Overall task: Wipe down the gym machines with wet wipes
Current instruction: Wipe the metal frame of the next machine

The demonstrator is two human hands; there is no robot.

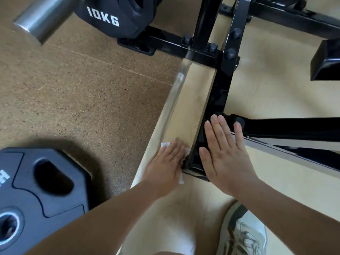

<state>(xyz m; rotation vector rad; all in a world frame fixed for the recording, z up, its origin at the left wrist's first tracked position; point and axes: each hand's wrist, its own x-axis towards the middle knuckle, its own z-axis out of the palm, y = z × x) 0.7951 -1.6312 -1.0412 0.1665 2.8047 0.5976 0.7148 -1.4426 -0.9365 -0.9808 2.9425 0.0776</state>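
Observation:
A black steel machine frame runs from the upper middle down to the centre of the view, with a cross beam leaving it to the right. My left hand lies flat with straight fingers on a white wet wipe, pressed against the frame's pale left side near its lower end. Only the wipe's corners show around the hand. My right hand rests flat, fingers straight, on the frame's black top face just right of the left hand.
A black weight plate lies at the lower left on the speckled rubber mat. A 10KG plate and a steel bar end are at the top left. My shoe stands on the pale floor at the bottom right.

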